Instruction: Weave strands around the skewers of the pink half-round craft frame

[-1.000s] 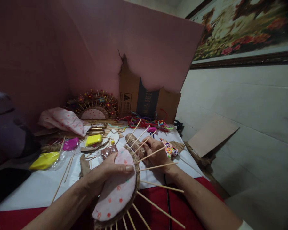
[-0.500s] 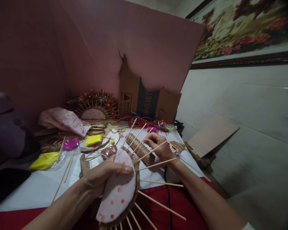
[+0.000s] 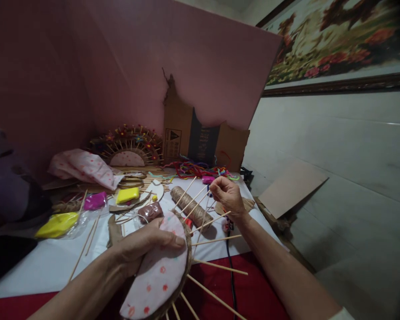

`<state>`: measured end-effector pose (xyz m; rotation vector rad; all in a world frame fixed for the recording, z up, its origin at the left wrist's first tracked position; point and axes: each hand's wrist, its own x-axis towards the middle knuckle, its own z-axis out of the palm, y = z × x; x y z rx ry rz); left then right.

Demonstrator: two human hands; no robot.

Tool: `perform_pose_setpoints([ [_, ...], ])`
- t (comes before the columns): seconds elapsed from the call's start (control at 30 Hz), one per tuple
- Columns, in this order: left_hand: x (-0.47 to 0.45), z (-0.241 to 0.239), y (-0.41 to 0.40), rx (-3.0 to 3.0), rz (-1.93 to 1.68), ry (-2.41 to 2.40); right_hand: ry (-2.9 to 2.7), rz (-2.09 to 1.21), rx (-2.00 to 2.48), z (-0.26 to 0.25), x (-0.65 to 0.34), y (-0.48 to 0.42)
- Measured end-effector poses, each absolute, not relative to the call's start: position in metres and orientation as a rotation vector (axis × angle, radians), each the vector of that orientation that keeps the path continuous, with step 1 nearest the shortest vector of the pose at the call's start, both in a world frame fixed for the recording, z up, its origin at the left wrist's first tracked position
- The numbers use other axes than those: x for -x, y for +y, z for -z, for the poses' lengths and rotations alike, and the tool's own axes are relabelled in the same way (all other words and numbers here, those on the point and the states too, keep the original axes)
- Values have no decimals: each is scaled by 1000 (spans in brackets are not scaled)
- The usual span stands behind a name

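Note:
My left hand (image 3: 146,246) grips a half-round panel covered in white cloth with red dots (image 3: 160,275), thumb on top and fingers behind. Brown twine lines its curved edge, and thin wooden sticks (image 3: 216,266) fan out from it. My right hand (image 3: 230,195) is raised beyond the upper sticks, thumb and forefinger pinched on a thin strand of twine (image 3: 205,215) that runs down toward the panel's edge. Behind the sticks a roll of twine (image 3: 190,206) lies on the white table top.
Packets of yellow clay (image 3: 58,224), magenta clay (image 3: 95,201) and brown clay (image 3: 150,212) lie left. Scissors (image 3: 133,180), dotted cloth (image 3: 85,166) and colourful pipe cleaners (image 3: 196,169) lie farther back. A finished-looking half-round piece (image 3: 128,158) leans beside torn cardboard (image 3: 176,120). A black cable (image 3: 231,271) hangs at the front.
My right hand has moved slightly up and right, away from the sticks, and a strand now shows below it. The held panel has shifted a little left and down.

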<state>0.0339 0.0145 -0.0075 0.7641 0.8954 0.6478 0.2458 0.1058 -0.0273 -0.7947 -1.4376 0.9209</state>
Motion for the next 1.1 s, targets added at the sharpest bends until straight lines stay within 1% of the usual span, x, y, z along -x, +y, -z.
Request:
perform_pose_setpoints([
  [0.27, -34, 8, 15, -770, -654, 935, -1381, -1039, 702, 27, -248, 108],
  [0.47, -33, 7, 13, -759, -651, 907, -1377, -1118, 725, 25, -249, 108],
  [0.63, -32, 8, 11, -774, -647, 905, -1356, -1103, 703, 25, -248, 107],
  [0.77, -30, 12, 13, -770, -641, 889, -1366, -1114, 756, 32, -247, 110],
  [0.93, -30, 12, 16, -791, -668, 882, -1427, -1220, 805, 38, -247, 112],
  [1.1, -31, 9, 13, -851, -671, 848, -1621, -1150, 960, 41, -240, 106],
])
